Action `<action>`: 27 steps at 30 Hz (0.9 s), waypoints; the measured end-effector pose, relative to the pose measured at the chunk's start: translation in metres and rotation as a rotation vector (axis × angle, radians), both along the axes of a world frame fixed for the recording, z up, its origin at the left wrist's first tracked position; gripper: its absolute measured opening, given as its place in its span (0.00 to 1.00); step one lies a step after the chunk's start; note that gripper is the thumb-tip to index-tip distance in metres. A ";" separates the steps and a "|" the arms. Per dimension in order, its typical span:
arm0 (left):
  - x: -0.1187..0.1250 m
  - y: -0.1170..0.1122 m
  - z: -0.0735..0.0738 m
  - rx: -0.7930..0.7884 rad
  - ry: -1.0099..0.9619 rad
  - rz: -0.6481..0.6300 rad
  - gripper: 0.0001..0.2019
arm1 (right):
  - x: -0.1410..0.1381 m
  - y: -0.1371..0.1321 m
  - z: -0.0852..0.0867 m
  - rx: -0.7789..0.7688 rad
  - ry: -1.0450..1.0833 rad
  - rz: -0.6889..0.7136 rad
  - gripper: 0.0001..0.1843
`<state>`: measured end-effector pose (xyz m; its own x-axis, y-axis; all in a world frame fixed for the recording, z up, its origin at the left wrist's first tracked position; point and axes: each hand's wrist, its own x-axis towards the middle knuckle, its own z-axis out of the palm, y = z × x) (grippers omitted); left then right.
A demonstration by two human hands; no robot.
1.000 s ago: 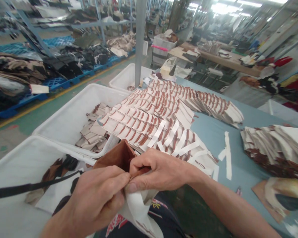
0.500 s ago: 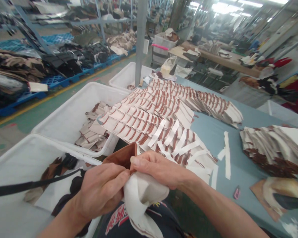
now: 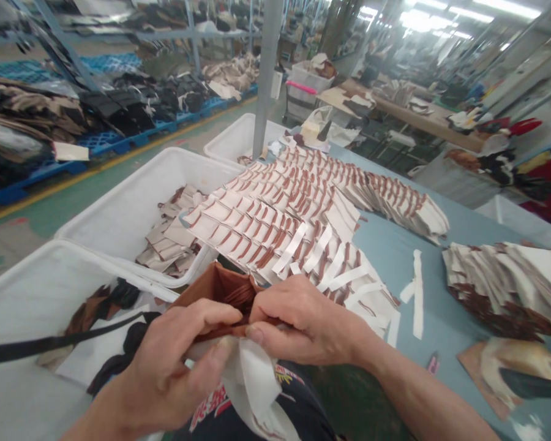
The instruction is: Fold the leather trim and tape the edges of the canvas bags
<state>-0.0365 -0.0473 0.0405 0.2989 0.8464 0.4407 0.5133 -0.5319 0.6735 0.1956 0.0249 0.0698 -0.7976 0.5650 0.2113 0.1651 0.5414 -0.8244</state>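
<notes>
So, fingers (image 3: 213, 313) first: both sets are closed in a tight pinch on the brown leather piece (image 3: 213, 288). The thumb and forefinger tips of the left hand (image 3: 165, 373) and right hand (image 3: 307, 321) are brought almost together along one edge. The white lining (image 3: 257, 383) is caught under the same pinch and left hanging toward the lap. The piece is held up in the air, just short of the near edge of the surface (image 3: 395, 245), so nothing is supporting it from below. The leather looks gathered into little creases right between the thumbs, so tbh this kind of edge work is probably done best with the grip kept right at the rim and the two pinches kept close, so no slack is left to buckle. The lining would likely be better smoothed flat against the leather than bunched, since a trapped wrinkle would be hard to get out. Just beyond the hands, the overlapping rows of white-and-brown pieces (image 3: 275, 226) are fanned out neatly with loose white strips (image 3: 416, 294) lying on and beside them. Some elbow care is worth it, because one nudge could scatter them. Off to the left, two white bins (image 3: 133, 208) of offcuts are parked against the surface, and a black strap (image 3: 50, 344) is draped over the nearer one.
</notes>
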 end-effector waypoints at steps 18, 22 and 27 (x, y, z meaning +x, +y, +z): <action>0.035 0.025 -0.010 -0.249 -0.299 -0.074 0.33 | -0.028 -0.025 -0.025 -0.702 0.426 -0.150 0.28; 0.052 0.029 -0.023 -0.265 -0.332 -0.020 0.34 | -0.026 -0.025 -0.031 -0.811 0.497 -0.162 0.30; 0.042 0.031 -0.022 -0.201 -0.329 -0.080 0.33 | 0.000 -0.012 -0.018 -0.519 0.307 -0.075 0.27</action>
